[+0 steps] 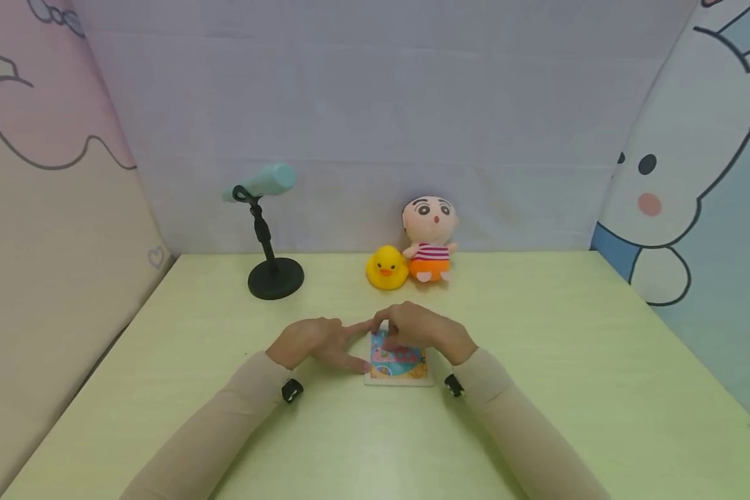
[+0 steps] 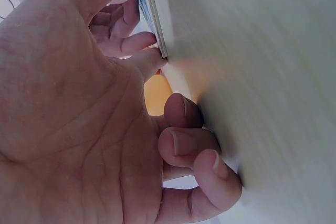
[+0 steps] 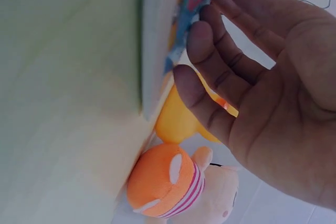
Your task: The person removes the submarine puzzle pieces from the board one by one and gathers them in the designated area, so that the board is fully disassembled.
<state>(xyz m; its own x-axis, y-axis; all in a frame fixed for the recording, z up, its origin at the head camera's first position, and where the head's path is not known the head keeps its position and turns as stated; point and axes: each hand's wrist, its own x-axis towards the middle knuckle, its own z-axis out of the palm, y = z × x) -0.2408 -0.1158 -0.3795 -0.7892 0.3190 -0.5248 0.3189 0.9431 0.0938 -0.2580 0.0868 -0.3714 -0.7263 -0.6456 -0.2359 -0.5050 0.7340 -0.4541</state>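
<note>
A small flat board (image 1: pixel 400 381) with a pale rim and a colourful blue, pink and orange picture lies on the table. My left hand (image 1: pixel 323 342) is at its left side, thumb against the left edge and index finger reaching to the far left corner. In the left wrist view, the left hand's other fingers (image 2: pixel 181 142) bend loosely down to the tabletop. Over the picture, my right hand (image 1: pixel 415 326) has its index finger bent down at the far left corner and its thumb lower on the picture. The right wrist view shows curved fingertips (image 3: pixel 199 38) right at the picture's surface.
Behind the board sit a yellow rubber duck (image 1: pixel 387 269) and a plush doll (image 1: pixel 430 239) in orange shorts. Farther left, a black stand (image 1: pixel 276 278) holds a mint-green hair dryer (image 1: pixel 269 180). A pale cloth (image 1: pixel 375 125) hangs at the table's back edge.
</note>
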